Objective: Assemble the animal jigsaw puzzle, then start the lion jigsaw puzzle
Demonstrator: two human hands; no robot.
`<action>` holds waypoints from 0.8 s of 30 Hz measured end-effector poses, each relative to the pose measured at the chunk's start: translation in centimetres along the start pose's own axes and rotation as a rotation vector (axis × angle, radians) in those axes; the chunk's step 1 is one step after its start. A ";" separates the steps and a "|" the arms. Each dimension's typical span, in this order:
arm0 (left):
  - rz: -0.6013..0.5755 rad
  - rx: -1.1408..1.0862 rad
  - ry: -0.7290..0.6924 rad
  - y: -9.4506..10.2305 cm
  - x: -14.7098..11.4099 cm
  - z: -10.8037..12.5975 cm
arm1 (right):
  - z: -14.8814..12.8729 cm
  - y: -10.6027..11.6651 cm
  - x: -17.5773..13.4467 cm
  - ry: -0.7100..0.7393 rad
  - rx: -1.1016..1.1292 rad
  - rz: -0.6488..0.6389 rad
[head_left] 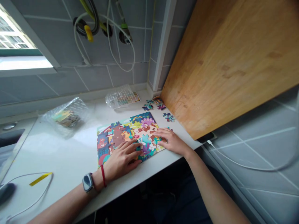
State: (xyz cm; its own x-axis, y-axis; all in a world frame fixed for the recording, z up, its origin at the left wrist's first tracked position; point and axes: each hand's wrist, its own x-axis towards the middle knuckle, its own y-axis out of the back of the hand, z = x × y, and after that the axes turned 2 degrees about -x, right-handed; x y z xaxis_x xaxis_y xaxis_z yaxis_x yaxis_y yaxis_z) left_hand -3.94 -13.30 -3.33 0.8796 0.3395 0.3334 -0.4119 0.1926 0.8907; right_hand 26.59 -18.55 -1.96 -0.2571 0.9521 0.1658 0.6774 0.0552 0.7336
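A colourful animal jigsaw puzzle (pixel 116 135), largely joined into one sheet, lies flat on the white counter. My left hand (pixel 125 155) rests palm down over its lower middle, fingers stretched out and slightly spread. At the puzzle's right edge, my right hand (pixel 173 141) touches the pieces with extended fingertips, its thumb apart from the fingers. Nothing shows as gripped in either hand, though the surface under both palms is hidden. Beyond my right hand sit loose puzzle pieces (pixel 168 117), with a blue-green group (pixel 147 105) and a darker pile (pixel 159 103) farther back.
A clear plastic bag with pieces (pixel 66 118) lies on the left, and bubble wrap (pixel 121 95) with a printed card sits at the back. A wooden board (pixel 229 62) leans along the right side. Cables hang on the tiled wall; a white cable (pixel 44 194) lies front left.
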 end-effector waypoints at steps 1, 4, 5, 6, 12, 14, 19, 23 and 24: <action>0.002 -0.010 -0.005 -0.1 -0.1 -0.1 | 0.1 -0.1 -0.1 -0.012 0.018 0.016; 0.003 -0.039 -0.016 -0.4 -0.4 -0.5 | 0.6 -0.7 -0.5 -0.052 0.065 0.058; -0.001 -0.050 -0.020 -0.6 -0.5 -0.6 | 0.8 -0.8 -0.6 -0.059 0.075 0.068; -0.008 -0.060 -0.023 -0.7 -0.5 -0.7 | 0.9 -0.9 -0.7 -0.060 0.083 0.075; -0.036 -0.083 -0.045 -0.8 -0.6 -0.9 | 1.0 -1.2 -0.8 -0.100 0.097 0.142; -0.030 -0.089 -0.044 -0.7 -0.6 -0.8 | 1.0 -1.3 -0.8 -0.098 0.098 0.157; -0.005 -0.105 -0.051 -0.7 -0.6 -0.7 | 1.1 -1.5 -0.8 -0.050 0.104 0.170; 0.005 -0.099 -0.047 -0.7 -0.6 -0.6 | 1.1 -1.7 -0.8 -0.048 0.080 0.167; 0.008 -0.094 -0.044 -0.7 -0.7 -0.5 | 1.1 -1.7 -0.8 -0.050 0.070 0.171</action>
State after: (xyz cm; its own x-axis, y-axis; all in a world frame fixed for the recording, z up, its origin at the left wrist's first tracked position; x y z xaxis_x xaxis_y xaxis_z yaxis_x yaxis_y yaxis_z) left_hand -4.34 -13.23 -4.35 0.8849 0.3011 0.3554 -0.4377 0.2764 0.8556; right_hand 26.37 -19.12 -4.07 -0.1008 0.9630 0.2498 0.7551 -0.0894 0.6495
